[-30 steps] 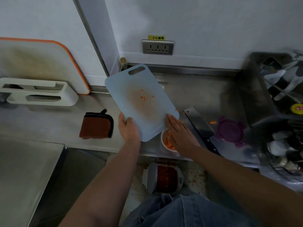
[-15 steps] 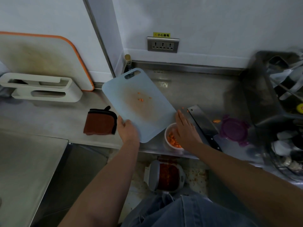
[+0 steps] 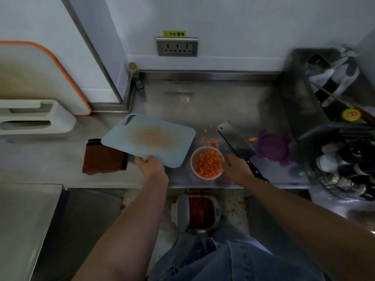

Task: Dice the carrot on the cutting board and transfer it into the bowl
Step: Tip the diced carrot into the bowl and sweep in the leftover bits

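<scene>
Stretching across the view, the steel surface [image 3: 223,102] carries everything. The pale blue board [image 3: 162,147] sits over its left part, stained in the middle, with its left edge covering part of a brown cloth [image 3: 101,159]. A cleaver [image 3: 235,138] lies flat to the right, blade pointing away, its handle running under the right arm. A purple lid [image 3: 273,147] rests just right of the blade. The clear bowl [image 3: 192,165] stands near the front edge between board and cleaver, filled with diced carrot [image 3: 207,163]. The left hand [image 3: 151,165] grips the board's near edge, thumb on top and fingers curled under it. The right hand [image 3: 235,167] is at the bowl's right side, blurred, so whether its fingers clasp the bowl cannot be told. Loose bits [image 3: 211,141] lie on the surface just beyond the bowl, and a few specks [image 3: 151,134] remain on the board
</scene>
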Action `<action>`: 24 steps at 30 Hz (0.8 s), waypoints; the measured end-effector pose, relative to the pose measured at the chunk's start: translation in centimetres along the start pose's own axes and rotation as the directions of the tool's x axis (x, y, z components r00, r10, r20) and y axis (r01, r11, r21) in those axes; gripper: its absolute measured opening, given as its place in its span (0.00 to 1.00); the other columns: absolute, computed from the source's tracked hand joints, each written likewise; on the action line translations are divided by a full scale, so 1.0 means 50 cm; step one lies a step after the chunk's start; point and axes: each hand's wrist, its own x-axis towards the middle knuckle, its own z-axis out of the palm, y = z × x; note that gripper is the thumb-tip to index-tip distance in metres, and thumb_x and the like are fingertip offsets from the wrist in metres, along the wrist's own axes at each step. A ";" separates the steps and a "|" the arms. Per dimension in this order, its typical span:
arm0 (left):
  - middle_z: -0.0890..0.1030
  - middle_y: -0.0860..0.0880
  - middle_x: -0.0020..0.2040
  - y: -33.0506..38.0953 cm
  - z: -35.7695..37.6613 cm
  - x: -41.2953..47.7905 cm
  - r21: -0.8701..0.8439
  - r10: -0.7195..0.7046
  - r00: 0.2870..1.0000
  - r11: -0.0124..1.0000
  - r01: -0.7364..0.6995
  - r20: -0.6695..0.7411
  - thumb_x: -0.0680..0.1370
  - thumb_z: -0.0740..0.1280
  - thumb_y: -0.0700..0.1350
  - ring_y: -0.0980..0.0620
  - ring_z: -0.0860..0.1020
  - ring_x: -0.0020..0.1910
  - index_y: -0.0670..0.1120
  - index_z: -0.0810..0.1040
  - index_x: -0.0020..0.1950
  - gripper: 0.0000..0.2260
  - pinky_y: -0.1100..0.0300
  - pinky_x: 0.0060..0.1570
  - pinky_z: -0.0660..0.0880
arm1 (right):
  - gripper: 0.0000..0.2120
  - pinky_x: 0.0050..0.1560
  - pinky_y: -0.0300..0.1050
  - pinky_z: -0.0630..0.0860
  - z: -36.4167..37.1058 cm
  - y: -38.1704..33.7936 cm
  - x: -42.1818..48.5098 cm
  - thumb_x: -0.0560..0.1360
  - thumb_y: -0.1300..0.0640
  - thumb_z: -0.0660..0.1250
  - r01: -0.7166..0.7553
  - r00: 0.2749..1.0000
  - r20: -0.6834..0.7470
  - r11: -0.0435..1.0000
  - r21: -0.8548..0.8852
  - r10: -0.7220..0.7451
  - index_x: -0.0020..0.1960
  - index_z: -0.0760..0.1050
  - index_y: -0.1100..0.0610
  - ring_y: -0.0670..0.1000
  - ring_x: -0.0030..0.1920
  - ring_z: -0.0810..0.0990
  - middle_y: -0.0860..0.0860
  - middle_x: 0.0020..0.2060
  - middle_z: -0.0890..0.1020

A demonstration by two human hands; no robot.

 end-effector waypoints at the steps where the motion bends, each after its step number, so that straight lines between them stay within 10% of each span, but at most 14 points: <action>1: 0.76 0.45 0.63 -0.003 0.003 -0.001 0.021 -0.012 1.000 1.000 0.012 0.011 0.82 0.55 0.36 0.45 0.78 0.51 0.51 0.65 0.72 0.20 0.50 0.53 0.79 | 0.13 0.49 0.56 0.78 0.003 0.002 0.000 0.81 0.55 0.57 0.006 1.000 -0.001 0.999 0.038 -0.006 0.59 0.72 0.63 0.60 0.46 0.80 0.60 0.46 0.81; 3: 0.76 0.43 0.57 -0.008 0.011 -0.002 0.087 -0.037 0.999 0.996 0.034 0.026 0.82 0.53 0.35 0.49 0.73 0.37 0.49 0.66 0.69 0.17 0.57 0.33 0.72 | 0.10 0.48 0.57 0.78 0.004 0.004 0.000 0.80 0.57 0.59 0.019 1.000 -0.027 0.998 0.068 -0.017 0.53 0.75 0.62 0.60 0.43 0.80 0.60 0.42 0.81; 11: 0.69 0.44 0.32 -0.044 0.038 -0.040 0.515 -0.300 0.954 0.819 0.253 0.009 0.82 0.58 0.41 0.50 0.67 0.27 0.41 0.70 0.41 0.10 0.60 0.27 0.65 | 0.09 0.39 0.48 0.72 -0.023 0.025 0.007 0.79 0.57 0.62 0.054 0.990 -0.132 0.998 0.039 -0.049 0.51 0.77 0.62 0.56 0.43 0.79 0.58 0.42 0.81; 19: 0.77 0.42 0.45 -0.105 0.108 -0.113 0.759 -0.328 0.859 0.642 -0.103 0.394 0.78 0.68 0.41 0.42 0.80 0.38 0.43 0.74 0.49 0.04 0.45 0.47 0.81 | 0.11 0.44 0.48 0.76 -0.066 0.026 0.010 0.77 0.64 0.63 0.255 0.917 -0.325 0.966 0.033 -0.231 0.58 0.76 0.61 0.55 0.46 0.80 0.55 0.47 0.81; 24: 0.80 0.40 0.50 -0.121 0.117 -0.107 0.806 -0.217 0.899 0.554 -0.209 0.382 0.77 0.68 0.40 0.39 0.82 0.49 0.44 0.73 0.50 0.05 0.44 0.48 0.81 | 0.17 0.52 0.55 0.76 -0.072 0.021 0.014 0.77 0.65 0.61 0.498 0.861 -0.112 0.867 -0.011 -0.496 0.64 0.74 0.58 0.57 0.50 0.80 0.57 0.50 0.83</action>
